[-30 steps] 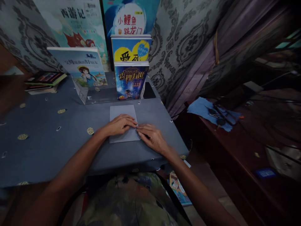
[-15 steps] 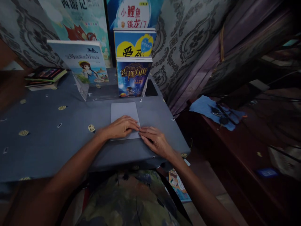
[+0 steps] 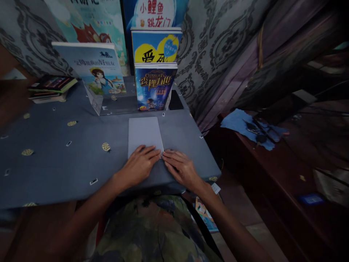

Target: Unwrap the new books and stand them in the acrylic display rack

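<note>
A pale grey sheet of paper [image 3: 144,131] lies on the grey cloth-covered table [image 3: 54,163] in front of me. My left hand [image 3: 139,164] rests flat on the sheet's near part, fingers stretched toward its right edge. My right hand [image 3: 181,168] lies flat beside it on the cloth, fingertips touching the sheet's right edge. The fingertips of both hands nearly meet. The near end of the sheet is hidden under my left hand.
Books stand upright at the table's back: a blue one [image 3: 155,87], a yellow-and-blue one [image 3: 155,45] and a pale one [image 3: 94,71]. A black phone [image 3: 175,100] lies beside them. Stacked books [image 3: 50,88] sit far left. A dark wooden bench with a blue cloth [image 3: 245,127] is at right.
Both hands have slid toward me along the sheet's right edge. More of the sheet's far part now shows. My left hand now lies flatter on the paper.
</note>
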A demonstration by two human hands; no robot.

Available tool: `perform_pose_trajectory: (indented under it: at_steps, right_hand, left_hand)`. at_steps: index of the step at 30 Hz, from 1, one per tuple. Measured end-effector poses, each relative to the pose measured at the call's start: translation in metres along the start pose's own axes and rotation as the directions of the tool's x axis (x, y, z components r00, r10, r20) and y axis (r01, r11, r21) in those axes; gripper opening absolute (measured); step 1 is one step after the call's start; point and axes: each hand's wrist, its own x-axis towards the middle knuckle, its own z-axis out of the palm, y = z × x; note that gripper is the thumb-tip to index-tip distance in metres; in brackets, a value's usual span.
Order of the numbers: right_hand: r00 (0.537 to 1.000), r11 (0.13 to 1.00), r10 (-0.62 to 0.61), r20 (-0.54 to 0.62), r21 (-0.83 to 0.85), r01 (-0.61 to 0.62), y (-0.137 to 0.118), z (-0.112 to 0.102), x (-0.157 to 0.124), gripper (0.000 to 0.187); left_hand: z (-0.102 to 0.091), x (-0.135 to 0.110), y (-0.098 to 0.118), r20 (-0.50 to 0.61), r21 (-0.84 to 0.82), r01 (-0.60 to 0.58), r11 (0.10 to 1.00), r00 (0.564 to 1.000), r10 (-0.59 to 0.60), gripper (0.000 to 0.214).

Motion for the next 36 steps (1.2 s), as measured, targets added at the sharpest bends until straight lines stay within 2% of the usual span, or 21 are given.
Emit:
perform_pose_trajectory:
  at_steps: [6,10,16,22,27,30,33,36]
  right_hand:
    - [0.999,0.997,-0.047,-0.010,-0.059,0.046,-0.007,-0.001,-0.001,0.031]
    - [1.000,0.998,-0.031,0.006,-0.053,0.031,-0.011,-0.001,-0.003,0.031]
    - [0.999,0.996,-0.048,-0.002,-0.073,0.048,-0.016,-0.003,0.002,0.027]
    - [0.994,0.994,-0.105,0.023,-0.031,0.105,-0.031,0.008,0.020,0.027]
    - [0.987,0.989,-0.141,0.071,0.053,0.138,-0.040,0.019,0.033,0.029]
    - [0.987,0.993,-0.119,0.109,0.030,0.117,-0.030,0.019,0.039,0.031]
    - [0.991,0.991,0.003,0.134,-0.137,0.015,-0.009,0.018,0.051,0.032]
    - [0.967,0.937,0.214,0.134,-0.307,-0.165,0.013,0.023,0.071,0.041]
  left_hand:
    - [0.010,-0.013,0.022,-0.039,0.139,0.077,0.987,0.997,-0.072,0.054]
    - [0.015,-0.030,0.031,-0.090,0.161,0.131,0.978,0.989,-0.118,0.054]
    - [0.016,-0.061,0.021,-0.200,0.202,0.264,0.943,0.954,-0.224,0.053]
    - [0.023,-0.078,0.010,-0.284,0.258,0.292,0.921,0.934,-0.217,0.055]
    - [0.021,-0.073,0.009,-0.296,0.165,0.317,0.934,0.919,-0.260,0.049]
    - [0.012,-0.064,-0.005,-0.294,0.066,0.341,0.938,0.905,-0.308,0.040]
    - [0.003,-0.046,-0.029,-0.263,0.049,0.443,0.895,0.870,-0.416,0.042]
    - [-0.005,-0.021,-0.049,-0.135,-0.002,0.515,0.857,0.849,-0.510,0.054]
